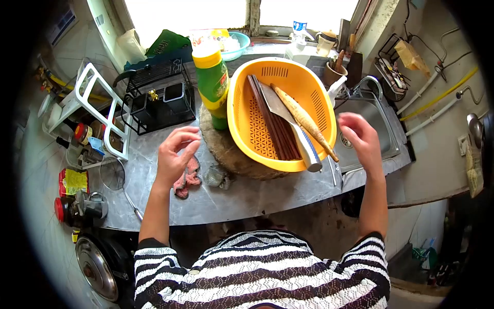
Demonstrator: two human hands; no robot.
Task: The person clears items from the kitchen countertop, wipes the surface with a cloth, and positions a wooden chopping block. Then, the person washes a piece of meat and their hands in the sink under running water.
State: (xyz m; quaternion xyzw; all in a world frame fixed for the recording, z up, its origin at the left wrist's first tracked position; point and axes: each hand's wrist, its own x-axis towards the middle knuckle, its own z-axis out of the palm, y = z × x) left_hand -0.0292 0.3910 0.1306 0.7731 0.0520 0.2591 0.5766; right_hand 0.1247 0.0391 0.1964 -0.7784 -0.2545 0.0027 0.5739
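Basket (315,88), orange-yellow and perforated, lying between the two hands, as I view it remotely through the head camera. It rests on a round wooden chopping board (215,138), inward of the left hand (179,150); its rim comes just beside the fingers of the right hand (360,138). I observe both hands raised above the desk (252,200), empty, the fingers loosely curved and each thumb parted from them by a moderate gap.

Within the basket, nearest the left hand, I note a bundle of dark brown sticks (271,129). Beside these lies a broad-bladed knife (304,145), its handle crossing the near rim; closest to the right hand is a tapered tan rod (303,117), its thin end also projecting over the rim.

Just inward of the left hand and wrist I find a pink cloth (188,177) and, next to it, a mesh scourer (217,177). Forward of the left hand stands a green bottle (211,85) with a yellow cap. The sink (387,126) lies beneath and beyond the right hand.
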